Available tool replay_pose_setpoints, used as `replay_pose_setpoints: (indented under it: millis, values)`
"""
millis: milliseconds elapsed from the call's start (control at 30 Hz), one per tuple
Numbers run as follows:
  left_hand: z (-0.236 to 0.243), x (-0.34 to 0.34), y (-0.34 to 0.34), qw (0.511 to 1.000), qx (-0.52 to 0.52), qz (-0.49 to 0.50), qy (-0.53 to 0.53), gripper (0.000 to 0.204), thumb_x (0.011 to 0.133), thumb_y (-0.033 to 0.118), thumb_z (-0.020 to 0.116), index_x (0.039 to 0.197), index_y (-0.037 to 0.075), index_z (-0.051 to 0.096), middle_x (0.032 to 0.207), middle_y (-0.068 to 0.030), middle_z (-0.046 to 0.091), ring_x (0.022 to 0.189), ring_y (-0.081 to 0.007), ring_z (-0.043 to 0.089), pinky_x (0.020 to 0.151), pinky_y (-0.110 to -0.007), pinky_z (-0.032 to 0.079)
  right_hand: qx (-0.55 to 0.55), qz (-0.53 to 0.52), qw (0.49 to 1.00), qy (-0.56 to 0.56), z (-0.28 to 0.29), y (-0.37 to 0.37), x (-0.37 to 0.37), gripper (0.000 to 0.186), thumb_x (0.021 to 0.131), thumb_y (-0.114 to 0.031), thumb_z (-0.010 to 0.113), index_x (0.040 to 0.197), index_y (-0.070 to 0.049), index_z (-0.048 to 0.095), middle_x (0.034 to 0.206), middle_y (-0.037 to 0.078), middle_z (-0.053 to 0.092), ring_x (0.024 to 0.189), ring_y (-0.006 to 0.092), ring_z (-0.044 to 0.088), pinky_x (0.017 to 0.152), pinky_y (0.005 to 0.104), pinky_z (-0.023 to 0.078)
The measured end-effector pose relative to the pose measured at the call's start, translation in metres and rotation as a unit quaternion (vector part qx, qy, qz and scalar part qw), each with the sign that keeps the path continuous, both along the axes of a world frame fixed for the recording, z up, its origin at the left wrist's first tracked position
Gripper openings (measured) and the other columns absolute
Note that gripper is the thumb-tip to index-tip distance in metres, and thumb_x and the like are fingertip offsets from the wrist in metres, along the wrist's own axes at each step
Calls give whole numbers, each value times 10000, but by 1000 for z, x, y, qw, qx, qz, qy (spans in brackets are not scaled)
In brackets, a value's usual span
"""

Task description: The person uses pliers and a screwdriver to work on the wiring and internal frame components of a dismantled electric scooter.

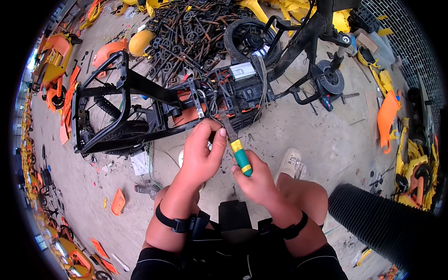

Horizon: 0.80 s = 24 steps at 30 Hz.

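Note:
A stripped black scooter frame point(151, 87) lies across the floor before me, with bundled wires and a silver box point(242, 70) at its middle. My right hand point(258, 179) is closed round the yellow-and-green handle of a flat-bladed hand tool point(241, 158). Its metal blade points up toward the lower side of the frame; whether it touches is unclear. Beside the blade is my left hand point(199, 151), fingers curled and thumb pressed in, close to the frame's lower rail. Anything pinched in those fingers is hidden.
Behind the frame rises a heap of rusty metal parts point(191, 39), near a loose wheel point(252, 39). A black ribbed tube point(373, 219) lies at right. A power drill point(148, 189) rests by my left knee; another drill point(326, 102) lies beyond the frame. Orange and yellow panels line both sides.

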<state>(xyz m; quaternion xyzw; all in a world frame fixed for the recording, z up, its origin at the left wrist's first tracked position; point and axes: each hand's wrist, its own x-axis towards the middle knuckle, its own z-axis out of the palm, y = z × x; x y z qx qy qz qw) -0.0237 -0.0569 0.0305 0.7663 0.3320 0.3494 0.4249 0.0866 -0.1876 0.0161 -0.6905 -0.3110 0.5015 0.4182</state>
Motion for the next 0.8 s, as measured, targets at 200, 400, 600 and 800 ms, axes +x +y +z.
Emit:
replay_pose_setpoints:
  millis: [200,400,600,800]
  values:
    - [-1,2,0,992,117,15,44,82,913,60,611,884,23,544,791,-120,573,726,-328,543,682,-407,427,-48,10,982,181,6,0,5,271,916,-171,613,1139,-27,559,828,93,629,688,200,612,669,347,496]
    - [-4,-1,-3,998,44,14,36,79,924,72,610,891,29,553,796,-116,576,734,-324,542,691,-406,427,4,62,996,57,1,-4,7,260,937,-99,581,1178,-10,541,914,53,659,802,143,617,750,310,505]
    - [-7,-1,-7,999,11,9,38,81,936,82,608,897,29,561,794,-113,582,733,-309,550,677,-396,433,2,80,996,30,4,-6,10,267,952,-128,591,1194,-21,551,977,52,677,837,132,623,772,320,508]
    - [-9,3,-9,999,22,2,48,89,941,93,610,901,30,563,792,-112,583,722,-309,550,676,-393,438,23,75,992,103,-4,-13,12,301,949,-91,579,1235,-22,518,1043,58,644,870,146,630,762,305,521]
